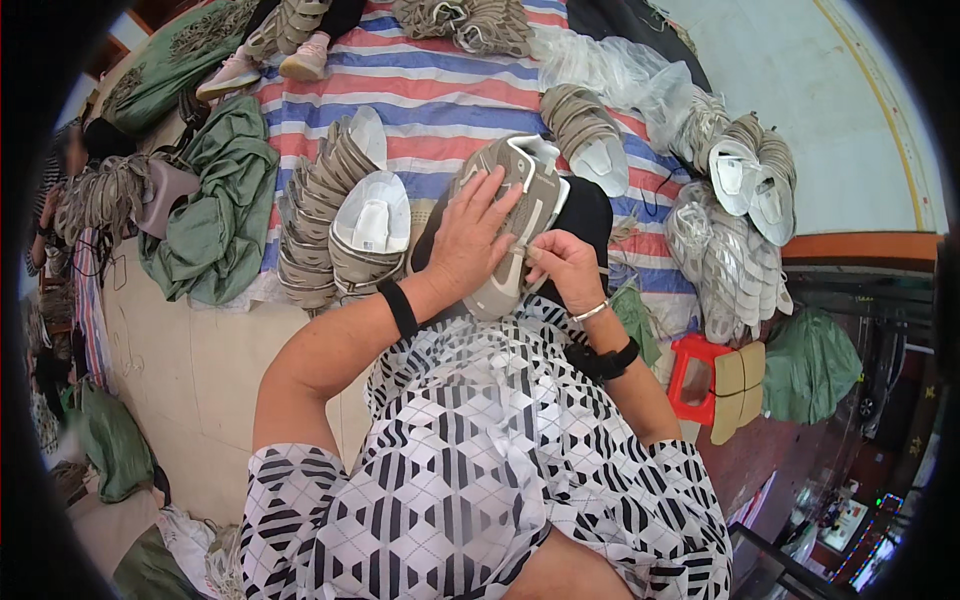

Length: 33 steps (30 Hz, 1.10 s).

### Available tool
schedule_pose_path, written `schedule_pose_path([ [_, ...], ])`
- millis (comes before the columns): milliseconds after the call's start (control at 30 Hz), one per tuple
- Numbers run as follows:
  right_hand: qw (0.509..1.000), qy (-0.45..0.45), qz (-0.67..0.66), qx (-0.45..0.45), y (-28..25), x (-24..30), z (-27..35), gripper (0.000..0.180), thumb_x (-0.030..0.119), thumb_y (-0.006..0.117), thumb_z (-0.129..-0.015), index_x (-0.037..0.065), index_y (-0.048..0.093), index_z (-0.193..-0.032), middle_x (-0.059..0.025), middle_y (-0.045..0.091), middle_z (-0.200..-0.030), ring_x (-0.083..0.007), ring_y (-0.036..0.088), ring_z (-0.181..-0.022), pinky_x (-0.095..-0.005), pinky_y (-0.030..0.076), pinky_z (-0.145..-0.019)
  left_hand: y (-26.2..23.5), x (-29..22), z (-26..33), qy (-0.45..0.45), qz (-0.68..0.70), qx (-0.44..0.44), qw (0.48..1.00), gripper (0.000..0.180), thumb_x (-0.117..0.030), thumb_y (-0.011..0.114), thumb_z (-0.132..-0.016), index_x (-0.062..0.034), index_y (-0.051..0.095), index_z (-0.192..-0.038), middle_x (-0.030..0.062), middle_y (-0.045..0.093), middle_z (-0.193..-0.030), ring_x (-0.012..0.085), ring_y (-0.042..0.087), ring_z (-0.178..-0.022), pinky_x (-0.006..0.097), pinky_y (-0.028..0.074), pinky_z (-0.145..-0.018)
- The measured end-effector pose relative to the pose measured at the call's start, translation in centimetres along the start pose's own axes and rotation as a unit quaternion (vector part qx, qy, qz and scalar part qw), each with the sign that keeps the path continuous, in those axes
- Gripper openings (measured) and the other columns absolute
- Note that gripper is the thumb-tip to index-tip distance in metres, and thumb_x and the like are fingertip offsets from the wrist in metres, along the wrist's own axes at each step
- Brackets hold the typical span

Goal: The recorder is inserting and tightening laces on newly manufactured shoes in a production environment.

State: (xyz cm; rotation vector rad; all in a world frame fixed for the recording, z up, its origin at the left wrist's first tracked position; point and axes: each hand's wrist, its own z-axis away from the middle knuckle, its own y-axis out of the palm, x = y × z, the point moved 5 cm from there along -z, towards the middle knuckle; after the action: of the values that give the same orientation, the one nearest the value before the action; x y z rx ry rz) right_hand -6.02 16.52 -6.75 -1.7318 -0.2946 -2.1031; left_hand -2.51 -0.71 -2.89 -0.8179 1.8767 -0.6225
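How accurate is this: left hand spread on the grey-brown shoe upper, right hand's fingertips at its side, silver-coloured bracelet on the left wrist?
Wrong wrist: the head view shows the silver-coloured bracelet on the right. The left hand is spread on the shoe upper, with the right hand at its side.

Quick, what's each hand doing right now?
Left hand: open, fingers spread over the shoe upper.
Right hand: closed, thumb and finger pinched together at the upper's edge; too small to tell what they grip.
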Motion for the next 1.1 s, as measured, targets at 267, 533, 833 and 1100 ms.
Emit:
schedule_pose_path([
  [267,0.984,-0.045,0.171,-0.021,1.6,-1.8,0.0,0.010,0.010,0.061,-0.085,0.001,0.062,-0.081,-0.0035,0.061,-0.074,-0.0108,0.060,-0.069,-0.0274,0.050,-0.061,0.7,0.7,2.7,0.051,-0.034,-0.101,0.993,0.037,-0.016,0.058,-0.081,-0.0111,0.062,-0.118,0.0213,0.053,-0.129,0.0395,0.045,-0.125,0.047,0.032,-0.109],
  [533,0.995,-0.054,0.082,-0.026,-0.4,-2.0,-0.1,0.009,0.007,0.061,-0.091,0.000,0.055,-0.088,-0.0039,0.058,-0.067,-0.0090,0.051,-0.048,-0.0216,0.041,-0.043,1.6,-2.4,2.0,0.127,-0.154,-0.074,0.977,0.019,-0.023,0.064,-0.066,-0.0126,0.067,-0.081,0.0085,0.061,-0.097,0.0276,0.055,-0.099,0.050,0.038,-0.095],
  [833,1.000,-0.012,0.010,-0.014,-1.1,-2.0,0.9,0.013,0.010,0.061,-0.091,0.000,0.055,-0.097,-0.0054,0.060,-0.072,-0.0109,0.055,-0.052,-0.0230,0.045,-0.042,2.9,-1.9,-1.8,-0.071,-0.135,0.211,0.966,0.012,-0.019,0.066,-0.070,-0.0097,0.073,-0.073,0.0126,0.071,-0.080,0.0287,0.070,-0.078,0.044,0.052,-0.066],
  [1100,0.981,0.097,0.057,0.158,-1.4,-0.4,1.2,0.014,0.009,0.063,-0.087,0.000,0.060,-0.097,-0.0035,0.061,-0.071,-0.0110,0.059,-0.059,-0.0246,0.049,-0.052,-0.7,1.3,-0.7,-0.069,0.015,0.112,0.991,0.018,-0.024,0.057,-0.082,-0.0084,0.065,-0.088,0.0157,0.063,-0.087,0.0376,0.060,-0.087,0.046,0.048,-0.075],
])
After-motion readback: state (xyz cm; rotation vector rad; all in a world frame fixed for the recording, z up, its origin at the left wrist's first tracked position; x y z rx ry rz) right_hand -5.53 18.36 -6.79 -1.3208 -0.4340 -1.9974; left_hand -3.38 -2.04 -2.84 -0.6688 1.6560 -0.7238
